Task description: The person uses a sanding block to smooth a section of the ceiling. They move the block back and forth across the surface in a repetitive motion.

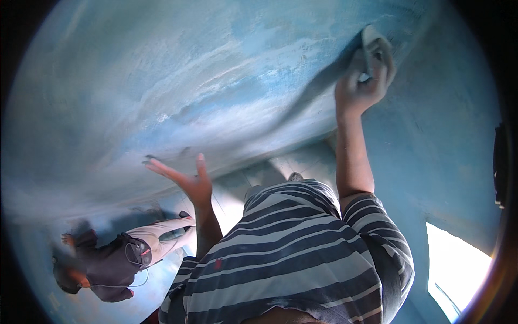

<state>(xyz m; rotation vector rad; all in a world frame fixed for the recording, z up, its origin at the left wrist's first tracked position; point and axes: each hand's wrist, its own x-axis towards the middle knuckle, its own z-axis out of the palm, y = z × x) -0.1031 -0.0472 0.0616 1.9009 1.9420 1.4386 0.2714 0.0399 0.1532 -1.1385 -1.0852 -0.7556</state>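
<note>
High on the right, my right hand (368,81) is closed around a thin, pale folded sheet (370,43) and holds it at the painted wall (216,70). Whether the sheet is sandpaper or cloth, I cannot tell. The wall is blotchy blue with whitish smears, and my arm throws a long dark shadow across it. Lower down and to the left, my left hand (189,181) has its fingers spread and holds nothing. It is close to the wall's lower part; whether it touches, I cannot tell.
At the lower left, another person (110,262) in a dark top and light trousers stands by the wall, a cable hanging at their side. A plain blue wall (431,146) meets the painted one on the right. Below it is a bright opening (456,270). Pale floor (229,205) shows beneath.
</note>
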